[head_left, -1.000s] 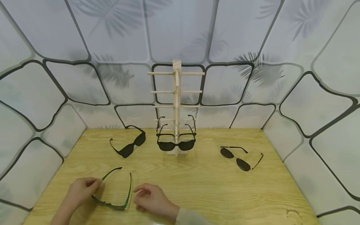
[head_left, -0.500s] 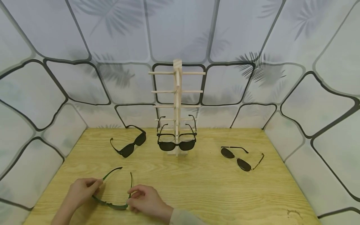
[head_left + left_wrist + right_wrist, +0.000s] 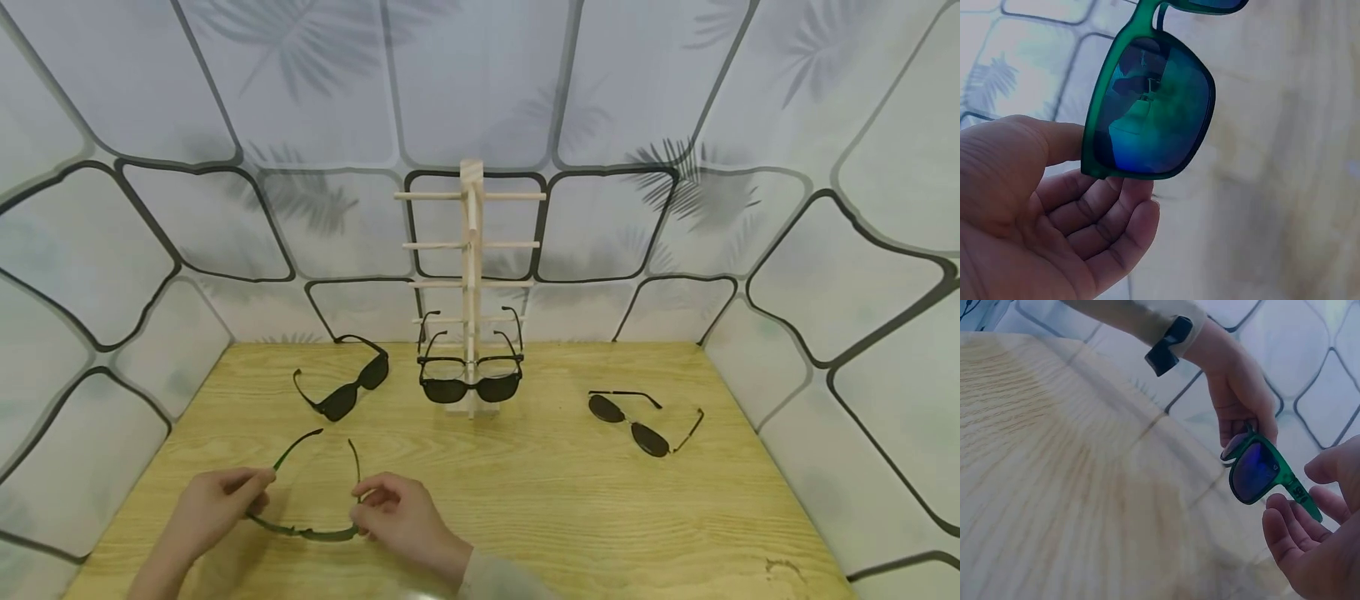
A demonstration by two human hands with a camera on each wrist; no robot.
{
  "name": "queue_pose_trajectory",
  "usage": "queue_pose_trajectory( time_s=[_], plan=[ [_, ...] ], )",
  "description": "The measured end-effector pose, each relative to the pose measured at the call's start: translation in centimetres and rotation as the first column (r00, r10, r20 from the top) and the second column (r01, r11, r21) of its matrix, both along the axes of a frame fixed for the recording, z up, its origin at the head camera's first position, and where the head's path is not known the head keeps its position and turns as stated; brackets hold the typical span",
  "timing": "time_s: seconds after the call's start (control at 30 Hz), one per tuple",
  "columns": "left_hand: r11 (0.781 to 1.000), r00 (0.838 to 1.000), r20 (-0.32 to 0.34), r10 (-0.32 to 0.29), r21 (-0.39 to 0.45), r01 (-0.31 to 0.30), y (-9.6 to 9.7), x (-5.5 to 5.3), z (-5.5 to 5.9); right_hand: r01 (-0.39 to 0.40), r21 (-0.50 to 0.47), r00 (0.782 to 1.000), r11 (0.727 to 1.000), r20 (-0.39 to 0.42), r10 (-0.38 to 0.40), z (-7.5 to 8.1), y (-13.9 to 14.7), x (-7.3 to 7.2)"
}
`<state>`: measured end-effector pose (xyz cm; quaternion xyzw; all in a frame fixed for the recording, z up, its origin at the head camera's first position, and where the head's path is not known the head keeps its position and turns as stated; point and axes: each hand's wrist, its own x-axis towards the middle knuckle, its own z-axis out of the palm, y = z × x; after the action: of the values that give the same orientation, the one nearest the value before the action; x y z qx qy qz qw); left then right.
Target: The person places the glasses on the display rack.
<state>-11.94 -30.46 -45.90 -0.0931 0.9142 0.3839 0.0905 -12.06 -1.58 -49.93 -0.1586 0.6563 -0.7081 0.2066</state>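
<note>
Green-framed sunglasses (image 3: pixel 330 536) with blue-green mirrored lenses are held between both hands at the front left, temples unfolded and pointing away from me. My left hand (image 3: pixel 213 510) pinches them at the left hinge and temple. Around the right temple, close to the hinge, curl the thumb and fingers of my right hand (image 3: pixel 408 518). One lens of the sunglasses (image 3: pixel 1154 112) fills the middle of the left wrist view. Seen from the right wrist, the lettered green temple of the sunglasses (image 3: pixel 1300 495) runs between my right hand's thumb and fingers.
A wooden display rack (image 3: pixel 471 250) stands at the back centre, bearing clear-lensed glasses (image 3: pixel 442 360) above dark sunglasses (image 3: pixel 498 387). Black sunglasses (image 3: pixel 341 402) lie on the wood-grain table (image 3: pixel 600 517) at the left, aviator sunglasses (image 3: pixel 648 439) at the right. Patterned curtains surround the table.
My right hand has moved left to the right temple and taken hold of it. Both hands have then shifted the green sunglasses slightly up and right, tilting the front.
</note>
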Motion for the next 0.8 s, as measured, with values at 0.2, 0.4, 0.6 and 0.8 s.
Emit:
queue_pose_trajectory(
  time_s=[0.2,0.4,0.6,0.8],
  plan=[
    [0.974,0.996,0.069,0.053,0.216,-0.067,0.7,0.4,2.1,0.029,-0.017,0.998,0.999,-0.058,-0.03,2.2,1.3,-0.6],
    [0.928,0.992,0.097,0.078,0.355,-0.108,1.5,0.7,4.3,0.06,-0.032,0.992,0.998,-0.112,-0.064,4.5,2.3,-0.9],
    [0.92,0.993,0.088,0.075,0.378,-0.103,2.6,1.0,5.7,0.069,-0.05,0.98,0.996,-0.184,-0.077,6.6,3.7,-1.1],
    [0.917,0.996,0.078,0.04,0.393,-0.067,4.0,1.1,7.0,0.096,-0.044,0.976,0.994,-0.192,-0.102,8.6,5.4,-1.6]
  ],
)
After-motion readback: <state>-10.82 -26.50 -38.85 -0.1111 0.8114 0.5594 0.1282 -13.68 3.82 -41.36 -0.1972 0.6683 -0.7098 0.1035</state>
